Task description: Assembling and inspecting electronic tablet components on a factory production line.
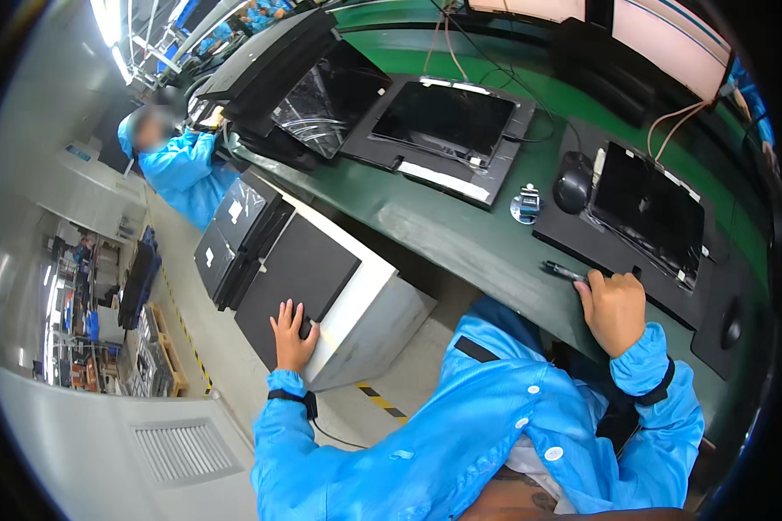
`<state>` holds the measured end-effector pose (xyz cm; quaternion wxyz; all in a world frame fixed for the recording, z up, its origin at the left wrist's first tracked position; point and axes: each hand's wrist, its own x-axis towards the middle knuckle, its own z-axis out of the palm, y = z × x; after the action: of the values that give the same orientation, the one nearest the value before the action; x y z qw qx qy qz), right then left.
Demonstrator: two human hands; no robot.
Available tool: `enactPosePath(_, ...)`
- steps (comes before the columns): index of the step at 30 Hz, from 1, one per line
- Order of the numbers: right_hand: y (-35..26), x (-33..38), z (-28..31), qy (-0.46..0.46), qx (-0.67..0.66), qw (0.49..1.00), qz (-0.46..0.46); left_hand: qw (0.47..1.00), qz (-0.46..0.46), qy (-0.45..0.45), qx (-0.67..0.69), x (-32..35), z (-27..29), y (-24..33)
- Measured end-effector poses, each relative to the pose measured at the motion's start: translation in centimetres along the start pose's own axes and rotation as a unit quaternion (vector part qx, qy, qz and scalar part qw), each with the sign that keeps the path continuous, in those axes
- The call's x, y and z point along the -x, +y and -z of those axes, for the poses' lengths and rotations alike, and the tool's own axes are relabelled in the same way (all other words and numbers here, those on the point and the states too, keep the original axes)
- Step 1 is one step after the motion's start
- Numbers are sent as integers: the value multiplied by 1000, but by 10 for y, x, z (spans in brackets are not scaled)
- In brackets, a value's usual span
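My left hand [294, 340] rests with its fingers spread on a flat black foam sheet [308, 271], which lies on a white cabinet top. A small dark spot shows beside its thumb; I cannot make out what it is. Over the front edge of the green bench, my right hand [615, 313] is curled around a black pen [562, 271], whose far end points left. Just beyond the right hand, a black display panel [650, 208] lies on a dark foam pad [582, 246]. A black computer mouse [572, 182] sits at that pad's left edge.
More panels [447, 120] lie on dark pads along the green bench [400, 217]. A small metal piece [528, 205] stands mid-bench. Stacked black trays [239, 230] sit left of the foam sheet on the white cabinet [369, 321]. Another person [182, 169] in blue works at the far left.
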<state>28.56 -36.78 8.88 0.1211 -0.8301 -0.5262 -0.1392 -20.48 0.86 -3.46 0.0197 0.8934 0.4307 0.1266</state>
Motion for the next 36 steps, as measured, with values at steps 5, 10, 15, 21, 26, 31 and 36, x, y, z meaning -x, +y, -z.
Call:
enactPosePath(5, 6, 1, 0, 21, 13, 998, -51, 999, -38, -8, -10, 3, -3, 34)
enactPosePath(10, 13, -1, -17, 32, 5, 999, -3, 994, -103, 7, -38, 5, 9, 24)
enactPosePath(15, 5, 4, -27, 41, 27, 998, -46, 993, -60, 92, -48, -13, -2, 89)
enactPosePath(21, 19, 20, -15, 60, 41, 995, -62, 914, -316, 126, 220, -72, 2, 296)
enactPosePath(26, 24, 17, 18, 29, -40, 999, 2, 771, -570, 12, 284, -112, 47, 399)
enactPosePath(31, 45, -38, 66, 29, -65, 997, 12, 852, -425, 56, 301, -208, 41, 384)
enactPosePath(36, 40, -160, 27, -20, -136, 990, 23, 957, -267, -8, 111, -287, 10, 323)
